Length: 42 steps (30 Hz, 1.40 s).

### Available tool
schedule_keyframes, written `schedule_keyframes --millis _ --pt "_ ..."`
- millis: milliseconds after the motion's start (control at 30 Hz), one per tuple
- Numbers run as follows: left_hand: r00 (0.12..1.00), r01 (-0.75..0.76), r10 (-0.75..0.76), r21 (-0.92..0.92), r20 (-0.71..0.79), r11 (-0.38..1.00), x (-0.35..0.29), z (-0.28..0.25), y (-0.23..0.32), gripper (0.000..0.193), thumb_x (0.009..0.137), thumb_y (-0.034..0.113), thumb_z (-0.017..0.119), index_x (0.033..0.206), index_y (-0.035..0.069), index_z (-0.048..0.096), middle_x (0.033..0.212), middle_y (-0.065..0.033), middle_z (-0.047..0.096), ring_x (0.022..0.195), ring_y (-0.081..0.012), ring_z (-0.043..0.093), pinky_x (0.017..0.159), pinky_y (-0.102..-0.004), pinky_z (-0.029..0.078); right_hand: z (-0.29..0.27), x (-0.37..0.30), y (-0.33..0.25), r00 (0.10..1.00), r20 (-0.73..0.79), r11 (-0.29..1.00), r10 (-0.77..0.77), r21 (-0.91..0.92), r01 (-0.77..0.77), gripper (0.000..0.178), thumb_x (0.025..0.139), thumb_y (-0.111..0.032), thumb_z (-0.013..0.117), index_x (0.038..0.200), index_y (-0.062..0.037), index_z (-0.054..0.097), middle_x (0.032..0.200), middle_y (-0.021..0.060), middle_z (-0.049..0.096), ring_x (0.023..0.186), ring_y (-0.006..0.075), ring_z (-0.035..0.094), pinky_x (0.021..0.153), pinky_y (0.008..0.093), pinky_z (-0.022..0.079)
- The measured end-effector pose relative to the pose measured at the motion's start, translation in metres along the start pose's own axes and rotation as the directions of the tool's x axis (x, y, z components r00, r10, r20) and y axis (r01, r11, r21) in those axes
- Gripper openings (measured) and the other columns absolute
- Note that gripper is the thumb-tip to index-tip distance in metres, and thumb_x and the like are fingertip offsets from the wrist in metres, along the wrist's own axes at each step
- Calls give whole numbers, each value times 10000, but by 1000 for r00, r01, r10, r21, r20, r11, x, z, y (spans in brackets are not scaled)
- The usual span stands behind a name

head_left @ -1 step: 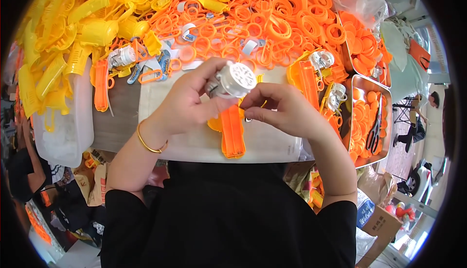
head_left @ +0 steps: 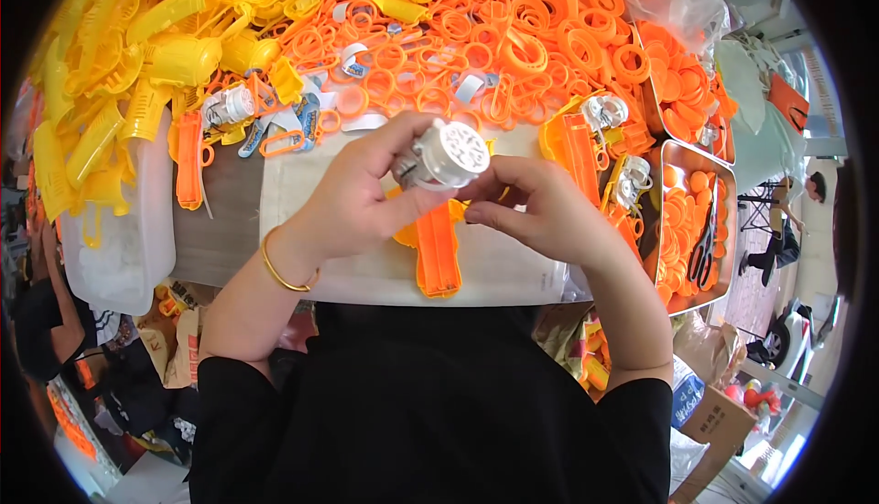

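Observation:
My left hand [head_left: 362,188] is closed round a white cylindrical plastic part [head_left: 449,156] with a patterned round end facing up. Close to its lower right side, my right hand [head_left: 540,202] has thumb and fingers brought together; whatever they pinch is hidden or too small to name. Beneath both hands, on the pale mat [head_left: 513,270], lies a long orange trough-shaped plastic piece [head_left: 438,252] with a yellow edge. Its upper end is covered by my hands. Similar orange pieces with white parts rest at the left [head_left: 189,161] and right [head_left: 579,151].
Orange plastic rings [head_left: 394,55] heap up at the back, with yellow plastic parts [head_left: 183,60] piled at the back left above a translucent bin [head_left: 119,261]. At right, a metal tray [head_left: 731,229] holds orange discs and black-handled scissors [head_left: 703,257]. A cardboard box [head_left: 719,422] stands lower right.
The white part in my left hand has shifted slightly to the right. My right fingers have moved a little, and a small dark bit by the thumb looks different.

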<state>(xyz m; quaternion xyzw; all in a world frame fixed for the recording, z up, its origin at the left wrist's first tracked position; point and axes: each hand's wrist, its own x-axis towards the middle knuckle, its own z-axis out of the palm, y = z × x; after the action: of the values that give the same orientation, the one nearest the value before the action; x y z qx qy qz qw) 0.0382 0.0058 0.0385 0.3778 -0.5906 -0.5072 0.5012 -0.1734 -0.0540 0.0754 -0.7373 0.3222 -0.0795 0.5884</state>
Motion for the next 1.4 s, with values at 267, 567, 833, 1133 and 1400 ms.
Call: schedule_keyframes --millis 267,567,833,1133,1400 --pt "942 -155 336 848 -28 506 9 32 -10 686 718 187 702 1325 39 419 897 -109 511 827 -292 495 788 -404 397 12 1 16 941 -332 967 -69 -253 -19 224 806 -64 670 1019 -12 622 818 89 656 700 147 635 637 290 522" --pt "919 -75 349 787 -184 612 -9 40 -24 690 743 96 679 1355 3 373 938 -114 533 857 -283 516 732 -377 454 37 1 20 917 -378 989 129 111 -94 141 817 -49 643 886 -6 528 760 34 603 668 97 635 544 225 490" --pt "908 -80 371 789 -195 609 -12 36 -26 638 750 70 661 1319 3 382 936 -130 519 867 -292 520 730 -373 464 62 2 21 855 -518 1000 15 -1 -18 128 831 -24 616 846 -22 488 735 34 579 656 107 634 554 216 489" --pt "910 -100 372 772 -184 627 -11 35 -28 601 784 113 657 1308 1 386 918 -122 509 854 -294 513 723 -378 458 68 -2 25 805 -583 982 106 191 9 151 854 -27 616 851 -49 467 751 11 548 643 92 619 517 198 463" --pt "914 -104 362 756 -184 646 -13 36 -29 616 785 128 665 1318 3 381 941 -121 515 879 -293 515 742 -377 461 70 -6 26 804 -583 981 115 192 -2 145 865 -37 608 874 -56 464 767 14 582 648 84 623 508 199 459"
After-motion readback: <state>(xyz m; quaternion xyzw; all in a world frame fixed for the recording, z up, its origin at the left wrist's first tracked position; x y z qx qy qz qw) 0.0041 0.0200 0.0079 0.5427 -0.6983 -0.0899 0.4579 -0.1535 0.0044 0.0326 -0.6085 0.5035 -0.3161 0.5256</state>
